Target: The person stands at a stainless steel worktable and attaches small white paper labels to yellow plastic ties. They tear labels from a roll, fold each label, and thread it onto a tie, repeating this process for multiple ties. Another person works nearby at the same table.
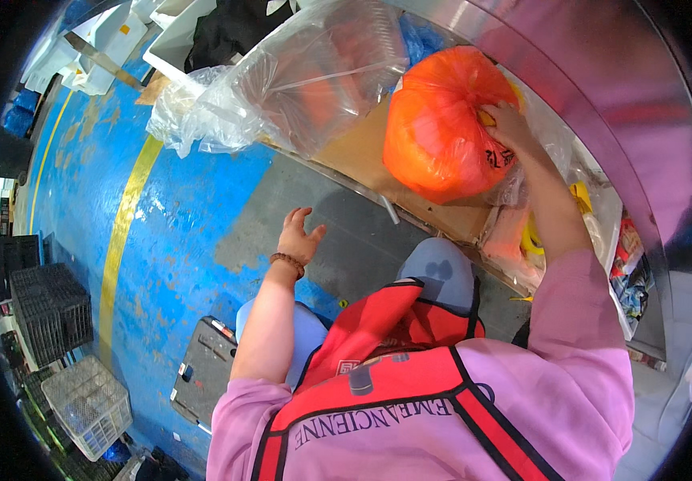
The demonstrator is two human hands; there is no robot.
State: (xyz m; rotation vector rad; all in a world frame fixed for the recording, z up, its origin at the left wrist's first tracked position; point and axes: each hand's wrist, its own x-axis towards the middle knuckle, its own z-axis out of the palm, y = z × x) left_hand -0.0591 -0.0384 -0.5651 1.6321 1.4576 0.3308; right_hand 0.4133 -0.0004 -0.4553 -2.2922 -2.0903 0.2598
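Note:
A full, rounded orange plastic bag [442,132] rests over a brown cardboard sheet [354,152] on a low ledge at the upper right. My right hand [510,126] reaches to the bag's right side, its fingers bent into the gathered plastic, where a bit of yellow shows; part of the fingers is hidden. Out over the floor, my left hand [302,236] is empty, fingers apart, with a beaded bracelet [288,263] on the wrist. Left of the orange bag, clear plastic sheeting [314,72] covers a box-like shape.
A curved shiny metal surface [602,96] borders the right side. Near my right arm lie a yellow roll [532,236] and colourful packets [631,248]. Black crates [51,303], a pale crate [89,405] and a dark grey case [204,370] stand on the blue floor [178,232]. White bins are far left.

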